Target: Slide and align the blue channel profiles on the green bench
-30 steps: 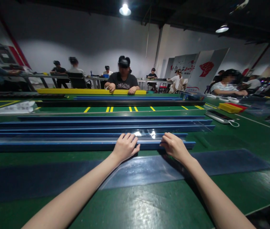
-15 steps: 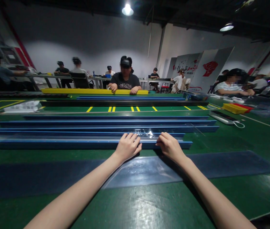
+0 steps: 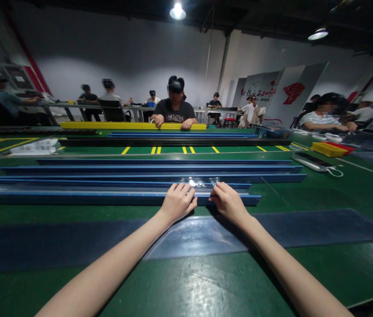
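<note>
A long blue channel strip (image 3: 74, 199) lies crosswise on the green table, with shiny clear plastic (image 3: 191, 181) along its trough. My left hand (image 3: 179, 201) is curled over its near wall, fingers on top and thumb on my side. A short way to the right, my right hand (image 3: 228, 200) grips the same near wall with bent fingers; its fingertips are partly hidden. Between both forearms, a flat clear plastic sheet (image 3: 196, 237) rests on the table.
Behind the channel lie more blue strips (image 3: 160, 169) and a black strip (image 3: 173, 142). Across the table a person holds a yellow strip (image 3: 123, 126). To the right are a phone-like device with a white cable (image 3: 315, 163) and a yellow tray (image 3: 327, 149).
The near channel's right end has shifted slightly left against the strips behind it. My right hand has moved a little left, closer to my left hand, which looks almost unchanged.
</note>
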